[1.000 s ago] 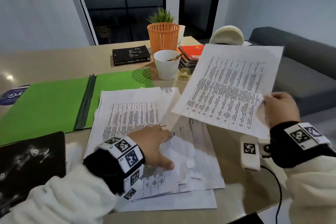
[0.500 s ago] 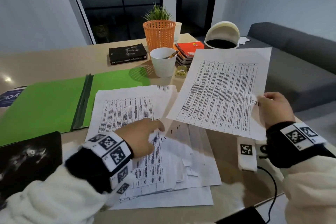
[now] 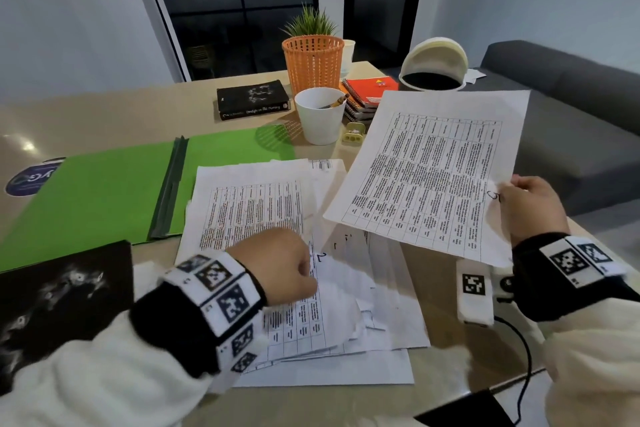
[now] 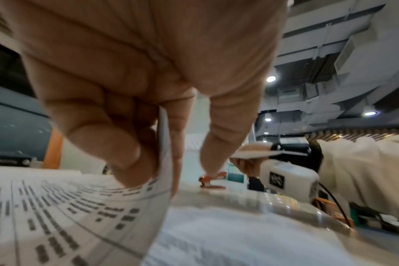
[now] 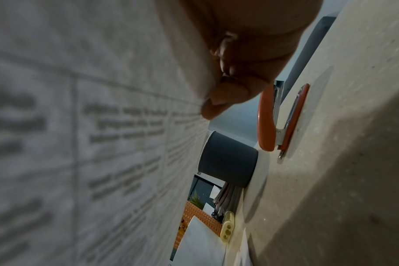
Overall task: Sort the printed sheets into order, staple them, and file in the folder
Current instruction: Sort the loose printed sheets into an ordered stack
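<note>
Left hand pinches a page from the loose sheets on the surface; right hand grips page 5 aloft. Advisable: peel one sheet, checking numbers.

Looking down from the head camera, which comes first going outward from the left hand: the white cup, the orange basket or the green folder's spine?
From the left hand:
1. Green folder: its dark spine lies just up and left of the hand.
2. White cup: farther back, slightly right, pencil inside.
3. Orange basket: behind the cup, holding the plant.
</note>
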Available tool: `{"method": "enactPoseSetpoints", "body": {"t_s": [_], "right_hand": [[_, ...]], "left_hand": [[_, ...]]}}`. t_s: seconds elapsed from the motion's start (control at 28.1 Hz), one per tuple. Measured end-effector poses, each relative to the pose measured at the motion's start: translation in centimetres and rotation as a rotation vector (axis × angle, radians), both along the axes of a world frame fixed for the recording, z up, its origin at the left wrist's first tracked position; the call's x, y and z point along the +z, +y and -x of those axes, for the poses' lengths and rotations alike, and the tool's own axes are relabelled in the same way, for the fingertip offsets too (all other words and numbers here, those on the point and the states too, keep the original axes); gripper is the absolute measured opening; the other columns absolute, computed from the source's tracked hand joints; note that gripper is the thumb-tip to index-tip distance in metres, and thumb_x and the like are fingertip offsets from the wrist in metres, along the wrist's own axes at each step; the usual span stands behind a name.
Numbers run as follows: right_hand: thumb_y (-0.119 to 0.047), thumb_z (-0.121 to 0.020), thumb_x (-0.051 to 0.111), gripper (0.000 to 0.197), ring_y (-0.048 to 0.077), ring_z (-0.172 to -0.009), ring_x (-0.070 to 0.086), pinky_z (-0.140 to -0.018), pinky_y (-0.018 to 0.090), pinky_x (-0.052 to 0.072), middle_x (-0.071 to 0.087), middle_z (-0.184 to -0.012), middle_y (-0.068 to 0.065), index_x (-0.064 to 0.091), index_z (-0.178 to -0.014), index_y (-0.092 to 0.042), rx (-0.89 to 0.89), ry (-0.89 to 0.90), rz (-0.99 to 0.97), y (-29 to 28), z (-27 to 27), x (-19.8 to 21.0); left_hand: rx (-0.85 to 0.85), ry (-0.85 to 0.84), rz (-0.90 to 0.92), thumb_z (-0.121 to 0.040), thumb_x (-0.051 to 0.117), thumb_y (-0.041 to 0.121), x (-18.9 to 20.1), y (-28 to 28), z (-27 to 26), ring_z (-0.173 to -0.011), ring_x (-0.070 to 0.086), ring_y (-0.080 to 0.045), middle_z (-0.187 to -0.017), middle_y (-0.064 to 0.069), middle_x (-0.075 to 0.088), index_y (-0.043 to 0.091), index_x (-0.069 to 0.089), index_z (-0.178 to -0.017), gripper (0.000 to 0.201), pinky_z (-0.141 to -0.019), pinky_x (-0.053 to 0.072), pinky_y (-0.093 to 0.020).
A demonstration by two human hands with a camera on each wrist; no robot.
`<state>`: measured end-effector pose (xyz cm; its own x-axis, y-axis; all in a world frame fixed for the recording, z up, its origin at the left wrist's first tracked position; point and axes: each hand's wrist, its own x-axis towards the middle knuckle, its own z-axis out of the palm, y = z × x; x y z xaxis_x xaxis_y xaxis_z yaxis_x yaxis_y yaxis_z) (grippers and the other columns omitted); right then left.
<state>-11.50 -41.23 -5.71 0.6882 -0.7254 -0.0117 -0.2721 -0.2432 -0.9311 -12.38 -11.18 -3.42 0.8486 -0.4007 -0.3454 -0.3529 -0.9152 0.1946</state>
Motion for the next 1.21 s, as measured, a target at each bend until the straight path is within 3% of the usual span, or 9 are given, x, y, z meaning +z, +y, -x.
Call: {"method": "enactPoseSetpoints", "body": {"t_s": [0.07,0.18,0.25,0.32,0.46,0.61,0.82,1.0,1.21], "right_hand": [[-0.016,-0.092,0.047,0.024,0.022,-0.089,0.059,-0.079,0.031,0.043,0.066,-0.104,0.007,0.06,-0.11,-0.008,-0.001,0.004,0.001,0.1,0.2,0.0],[-0.014,-0.092,0.046,0.02,0.026,-0.09,0.059,-0.082,0.034,0.046,0.065,-0.102,0.008,0.058,-0.107,-0.007,0.001,-0.004,-0.005,0.2,0.4,0.2],[-0.012,-0.093,0.045,0.02,0.021,-0.085,0.054,-0.076,0.027,0.039,0.061,-0.097,0.006,0.058,-0.108,-0.007,0.001,-0.017,-0.009,0.1,0.6,0.3],[-0.012,-0.093,0.045,0.022,0.018,-0.085,0.053,-0.076,0.027,0.037,0.059,-0.096,0.005,0.058,-0.109,-0.005,0.007,-0.027,-0.013,0.1,0.6,0.3],[-0.01,-0.092,0.045,0.013,0.018,-0.084,0.054,-0.077,0.029,0.04,0.065,-0.106,0.013,0.057,-0.097,-0.011,0.015,-0.044,-0.026,0.4,0.6,0.2],[-0.01,-0.091,0.046,0.015,0.018,-0.084,0.054,-0.078,0.029,0.04,0.066,-0.112,0.013,0.053,-0.081,-0.017,0.019,-0.045,-0.027,0.6,0.6,0.1],[-0.013,-0.092,0.046,0.022,0.023,-0.087,0.058,-0.079,0.03,0.044,0.066,-0.108,0.008,0.059,-0.109,-0.008,0.011,-0.029,-0.046,0.6,0.4,0.1],[-0.011,-0.092,0.047,0.012,0.019,-0.084,0.057,-0.075,0.03,0.046,0.063,-0.1,0.003,0.055,-0.086,-0.017,0.029,-0.043,-0.067,0.5,0.5,0.0],[-0.012,-0.092,0.046,0.014,0.019,-0.083,0.057,-0.077,0.031,0.044,0.061,-0.089,0.0,0.057,-0.102,-0.012,0.015,-0.023,-0.069,0.5,0.6,0.1]], "left_hand": [[-0.029,0.059,-0.096,-0.078,0.061,0.055,-1.1,-1.1,0.5,-0.052,0.047,-0.017,-0.057,0.0,0.049,0.012,0.058,-0.062,0.046,-0.053,0.041,-0.028],[-0.065,0.048,-0.217,-0.064,0.065,0.07,-1.5,-2.2,1.4,-0.045,0.032,-0.015,-0.051,0.002,0.032,0.017,0.036,-0.053,0.062,-0.045,0.027,-0.025],[-0.11,0.018,-0.273,-0.058,0.065,0.076,-1.8,-2.5,1.6,-0.05,0.04,-0.015,-0.059,0.001,0.042,0.014,0.044,-0.058,0.065,-0.046,0.031,-0.025],[-0.146,-0.001,-0.302,-0.054,0.065,0.078,-2.1,-2.5,1.8,-0.066,0.055,-0.017,-0.08,-0.001,0.059,0.01,0.06,-0.077,0.072,-0.056,0.042,-0.027],[-0.181,-0.036,-0.281,-0.058,0.068,0.073,-2.2,-2.3,2.1,-0.082,0.057,-0.019,-0.096,0.0,0.057,0.011,0.059,-0.096,0.074,-0.072,0.05,-0.032],[-0.185,-0.022,-0.261,-0.064,0.067,0.068,-1.7,-1.8,2.2,-0.081,0.047,-0.016,-0.096,0.005,0.047,0.018,0.047,-0.095,0.063,-0.071,0.043,-0.031],[-0.238,-0.049,-0.286,-0.062,0.068,0.069,-2.3,-1.8,2.6,-0.08,0.043,-0.017,-0.094,0.003,0.039,0.02,0.037,-0.087,0.064,-0.069,0.037,-0.031],[-0.24,-0.052,-0.201,-0.07,0.063,0.062,-2.6,-1.6,2.4,-0.074,0.046,-0.017,-0.091,0.004,0.048,0.02,0.044,-0.082,0.048,-0.066,0.042,-0.03],[-0.219,-0.052,-0.221,-0.068,0.05,0.08,-3.1,-1.8,2.1,-0.075,0.053,-0.02,-0.088,0.0,0.056,0.016,0.052,-0.079,0.064,-0.064,0.041,-0.031]]}}
